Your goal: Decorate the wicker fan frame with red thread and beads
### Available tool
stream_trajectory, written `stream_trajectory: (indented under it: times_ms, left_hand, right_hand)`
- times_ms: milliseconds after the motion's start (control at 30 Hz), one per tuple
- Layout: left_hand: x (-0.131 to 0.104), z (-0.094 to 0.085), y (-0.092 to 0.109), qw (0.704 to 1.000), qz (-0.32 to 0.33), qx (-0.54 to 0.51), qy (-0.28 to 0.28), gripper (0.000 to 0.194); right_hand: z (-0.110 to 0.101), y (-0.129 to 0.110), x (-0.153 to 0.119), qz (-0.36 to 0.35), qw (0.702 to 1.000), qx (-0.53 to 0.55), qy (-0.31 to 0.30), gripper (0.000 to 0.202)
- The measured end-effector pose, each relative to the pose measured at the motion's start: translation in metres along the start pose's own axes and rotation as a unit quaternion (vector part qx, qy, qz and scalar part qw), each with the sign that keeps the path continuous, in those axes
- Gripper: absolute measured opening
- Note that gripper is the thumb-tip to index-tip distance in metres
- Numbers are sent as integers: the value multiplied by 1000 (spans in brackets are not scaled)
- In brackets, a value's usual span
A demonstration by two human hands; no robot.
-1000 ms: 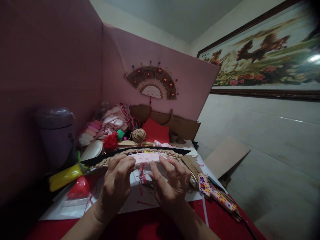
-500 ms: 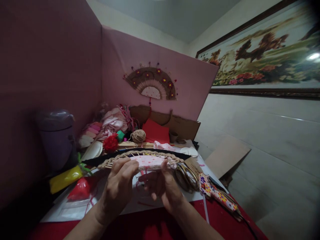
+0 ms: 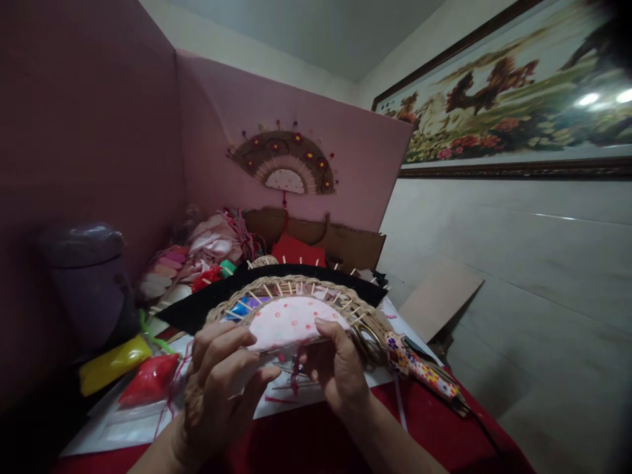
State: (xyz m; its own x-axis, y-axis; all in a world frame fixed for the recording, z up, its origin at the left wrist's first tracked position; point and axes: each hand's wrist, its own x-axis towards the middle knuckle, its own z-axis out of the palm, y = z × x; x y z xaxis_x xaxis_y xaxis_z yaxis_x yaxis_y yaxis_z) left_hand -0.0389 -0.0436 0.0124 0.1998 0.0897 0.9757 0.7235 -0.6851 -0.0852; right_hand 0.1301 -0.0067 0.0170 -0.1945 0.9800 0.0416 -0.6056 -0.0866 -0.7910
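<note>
My right grip [image 3: 343, 365] pinches the half-round fan [image 3: 284, 322], thumb laid on top of its pink dotted centre and fingers curled below. My left grip [image 3: 220, 365] is half curled, fingertips at the left corner of that centre, thumb lower down; I cannot tell whether it pinches. The fan sits in the lower middle of the frame, tilted towards me, its thin sticks running out through a woven cord band [image 3: 261, 288] to a black outer band [image 3: 182, 308]. A red tassel [image 3: 295, 375] hangs beneath, between my palms.

Just right of my right grip lie gold-handled scissors [image 3: 368, 342], then a flower-patterned tool [image 3: 427, 374] with a dark cord. At lower left, a yellow packet [image 3: 116, 365] and a red packet [image 3: 148, 382] rest near white paper on the red-covered desk [image 3: 276, 444]. A purple canister [image 3: 91, 296] stands at the left edge. Pink cloth [image 3: 214, 240] is heaped left of centre, behind the fan, with red sheets [image 3: 299, 250] beside cardboard [image 3: 353, 249]. A second fan [image 3: 286, 155] hangs on the pink panel [image 3: 363, 158], upper middle; a framed horse picture [image 3: 494, 105] fills the upper right.
</note>
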Motion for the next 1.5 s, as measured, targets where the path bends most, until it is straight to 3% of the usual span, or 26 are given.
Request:
stream_trajectory:
  times_ms: [133,267,333,433,500,600,700,800,900,1100,1500]
  left_hand:
    - [-2,7,10,999,9,-36,-25,24]
    - [-5,19,20,985,28,-141,-94,20]
    - [-6,22,22,981,24,-164,-101,19]
    - [-8,22,21,987,-42,-138,-66,17]
    - [-10,23,20,980,-134,-133,-58,13]
    - [-14,30,21,918,-316,-213,-109,25]
    - [-14,43,22,804,-466,-340,-144,42]
    - [-7,52,23,727,-527,-431,-92,36]
    - [0,53,24,690,-550,-467,-46,45]
    - [-4,50,19,699,-553,-454,-15,31]
    - [-6,49,18,691,-528,-494,-19,31]
  right_hand:
    - [-2,-2,4,-52,998,-8,19,23]
    - [-5,-1,13,-60,998,7,10,21]
    - [-7,-2,17,-68,997,29,11,19]
    - [-10,-5,20,-79,996,45,17,17]
    - [-11,-7,20,-93,995,41,21,17]
    - [-9,-6,17,-114,993,30,17,17]
    - [-6,-2,12,-121,992,26,4,18]
    - [-3,2,8,-119,992,41,12,19]
    - [0,4,5,-104,993,57,21,22]
    - [2,4,2,-94,994,43,26,25]
    - [-2,5,6,-58,994,80,-39,15]
